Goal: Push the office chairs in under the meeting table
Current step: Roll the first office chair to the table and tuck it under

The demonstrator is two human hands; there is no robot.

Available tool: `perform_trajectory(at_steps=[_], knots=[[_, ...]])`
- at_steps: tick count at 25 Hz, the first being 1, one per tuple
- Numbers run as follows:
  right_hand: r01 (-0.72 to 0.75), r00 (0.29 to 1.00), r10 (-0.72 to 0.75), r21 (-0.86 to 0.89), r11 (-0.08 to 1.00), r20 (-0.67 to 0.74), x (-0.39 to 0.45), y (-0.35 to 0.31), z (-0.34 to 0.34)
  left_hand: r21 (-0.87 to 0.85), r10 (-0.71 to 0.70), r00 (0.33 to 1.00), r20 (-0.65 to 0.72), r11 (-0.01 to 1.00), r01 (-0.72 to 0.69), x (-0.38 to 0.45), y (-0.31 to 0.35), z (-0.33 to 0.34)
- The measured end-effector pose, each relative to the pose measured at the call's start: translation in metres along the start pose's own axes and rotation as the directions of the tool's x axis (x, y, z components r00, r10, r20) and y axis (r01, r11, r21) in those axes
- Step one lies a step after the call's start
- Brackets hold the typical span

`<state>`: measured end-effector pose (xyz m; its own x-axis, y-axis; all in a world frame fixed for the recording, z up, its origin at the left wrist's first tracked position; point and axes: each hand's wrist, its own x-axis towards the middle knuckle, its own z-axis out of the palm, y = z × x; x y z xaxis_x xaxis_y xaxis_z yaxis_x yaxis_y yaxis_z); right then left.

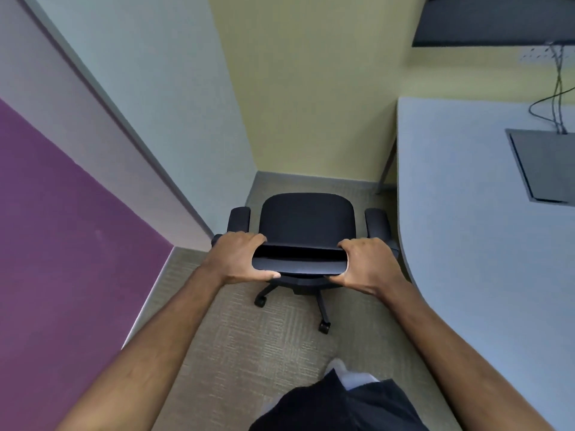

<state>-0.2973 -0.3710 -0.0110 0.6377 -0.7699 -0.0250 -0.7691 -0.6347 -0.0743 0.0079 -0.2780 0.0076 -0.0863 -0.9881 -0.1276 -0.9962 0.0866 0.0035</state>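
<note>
With my left hand (238,256) and right hand (362,262) clamped on the black fabric office chair's backrest (298,265), I should swivel its seat toward the pale grey rounded meeting table (460,244) before pushing evenly.

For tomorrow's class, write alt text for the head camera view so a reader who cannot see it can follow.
Both hands, left hand and right hand, grip the top of a black office chair's backrest. The chair faces a yellow wall corner, beside the pale meeting table on the right, not yet under it.
</note>
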Motion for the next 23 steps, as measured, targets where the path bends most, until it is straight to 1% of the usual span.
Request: perform_trajectory(at_steps=[5,9,13,16,23], knots=[[-0.162,0.987,0.162,-0.004,0.987,0.002,0.028,0.023,0.0,-0.007,0.181,0.983,-0.02,0.983,-0.182,0.084,-0.022,-0.007],[-0.323,0.946,0.323,0.019,0.946,-0.022,0.05,0.03,0.002,0.014,0.341,0.939,-0.04,0.94,-0.341,0.152,-0.041,-0.012],[-0.476,0.878,0.476,0.024,0.879,-0.048,0.075,0.021,0.006,0.01,0.491,0.87,-0.039,0.871,-0.491,0.219,-0.065,-0.015],[-0.589,0.801,0.592,0.062,0.806,-0.086,0.097,0.007,0.009,0.038,0.594,0.804,-0.018,0.804,-0.594,0.269,-0.083,-0.021],[-0.733,0.664,0.739,0.09,0.674,-0.115,0.153,-0.013,0.006,0.078,0.762,0.648,0.019,0.645,-0.761,0.364,-0.109,-0.04]])
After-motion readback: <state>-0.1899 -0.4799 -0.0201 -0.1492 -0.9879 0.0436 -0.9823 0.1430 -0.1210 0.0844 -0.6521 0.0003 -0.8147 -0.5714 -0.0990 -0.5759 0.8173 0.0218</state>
